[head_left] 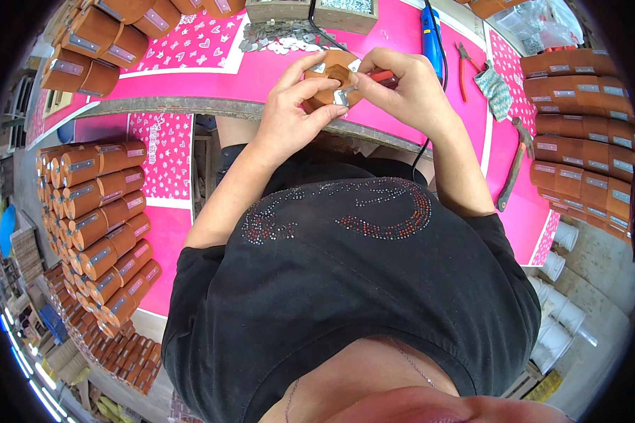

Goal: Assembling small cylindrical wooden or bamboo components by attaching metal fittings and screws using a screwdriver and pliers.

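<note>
Near the table's edge, my left hand (289,106) is wrapped round a brown round block (337,59) with a hexagonal hole in its middle. Small pale metal plates sit on its upper face. My left thumb and fingertips press by one shiny metal plate (341,98) on the near side. From the right, my right hand (410,88) is closed around a red-handled tool (382,75); its working end is hidden by the fingers. The right thumb and fingertips meet the block's right side, close to another small plate (354,65).
A blue corded tool (431,39), red-handled pliers (463,74), a knitted glove (494,92) and a hammer (516,162) lie to the right. Loose metal plates (279,37) are heaped behind my hands, before a wooden tray (310,15). Stacked brown blocks (95,218) stand left; more (585,134) stand right.
</note>
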The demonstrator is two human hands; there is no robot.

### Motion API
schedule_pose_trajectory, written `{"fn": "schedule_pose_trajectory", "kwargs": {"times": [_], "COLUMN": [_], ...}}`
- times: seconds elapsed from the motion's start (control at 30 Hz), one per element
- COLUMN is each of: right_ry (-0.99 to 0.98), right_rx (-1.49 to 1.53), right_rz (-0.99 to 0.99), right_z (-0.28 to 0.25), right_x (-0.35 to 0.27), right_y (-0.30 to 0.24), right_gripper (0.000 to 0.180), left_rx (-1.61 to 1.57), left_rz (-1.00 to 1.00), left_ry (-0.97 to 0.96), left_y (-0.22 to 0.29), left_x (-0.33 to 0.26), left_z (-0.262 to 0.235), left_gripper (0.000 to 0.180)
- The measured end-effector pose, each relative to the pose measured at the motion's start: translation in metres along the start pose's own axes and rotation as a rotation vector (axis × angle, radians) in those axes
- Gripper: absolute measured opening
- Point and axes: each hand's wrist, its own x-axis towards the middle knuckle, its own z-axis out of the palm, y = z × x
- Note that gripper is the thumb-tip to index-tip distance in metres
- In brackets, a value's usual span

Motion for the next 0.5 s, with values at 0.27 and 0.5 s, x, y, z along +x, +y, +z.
{"fn": "schedule_pose_trajectory", "kwargs": {"times": [0.27, 0.5], "right_ry": [0.218, 0.349], "right_rx": [0.116, 0.140], "right_rz": [0.113, 0.129], "right_z": [-0.018, -0.027], "right_x": [-0.004, -0.013], "right_y": [0.004, 0.010], "right_gripper": [0.015, 0.020], "left_rx": [0.264, 0.290], "left_rz": [0.262, 0.292], "left_ry": [0.031, -0.018], "left_y": [-0.001, -0.002], "left_x": [0.000, 0.000], "left_z": [0.003, 0.003], "left_gripper": [0.026, 0.023]}}
